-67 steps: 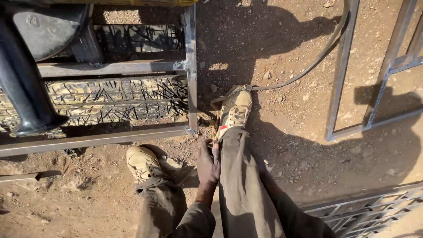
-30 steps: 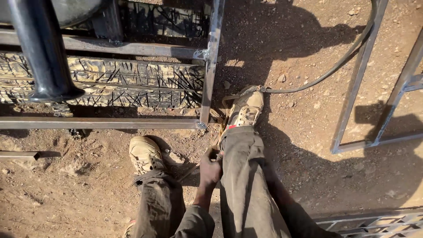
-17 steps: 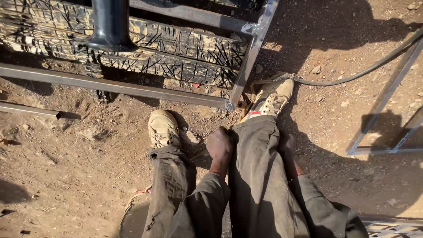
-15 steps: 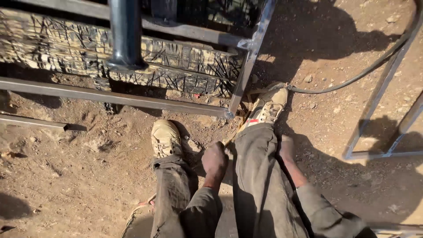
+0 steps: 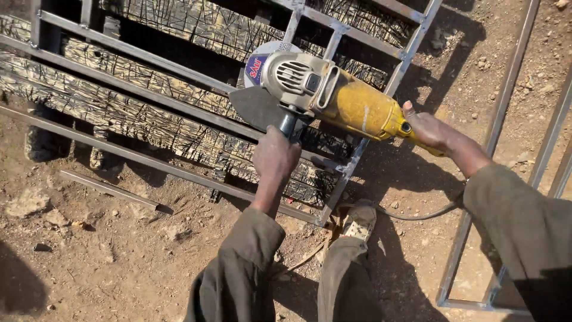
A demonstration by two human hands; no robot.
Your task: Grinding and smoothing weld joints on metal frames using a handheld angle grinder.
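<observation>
You hold a yellow grinder [image 5: 339,98] in both hands, up over a metal gate frame [image 5: 351,164] that lies flat on the dirt ground [image 5: 107,256]. Your left hand [image 5: 275,158] has its grip closed tight around the black side handle [image 5: 288,124], which sticks down from the tool's grey head. Your right hand [image 5: 428,126] has its grip wrapped around the rear of the yellow body, with the thumb on top. The disc [image 5: 262,62] and its dark guard [image 5: 257,107] sit at the left end of the tool, above the frame's bars; whether the disc touches the metal cannot be told.

Under the frame lie pale, dark-streaked slabs [image 5: 119,107], seen through the bars. A black cable [image 5: 417,214] runs across the dirt from near your right arm toward your shoe [image 5: 359,220], which is planted just beside the frame's corner. A thin loose bar [image 5: 110,189] rests on the ground to the left, apart from the frame. A second frame [image 5: 506,119] of light metal lies to the right, partly under your right sleeve [image 5: 524,232].
</observation>
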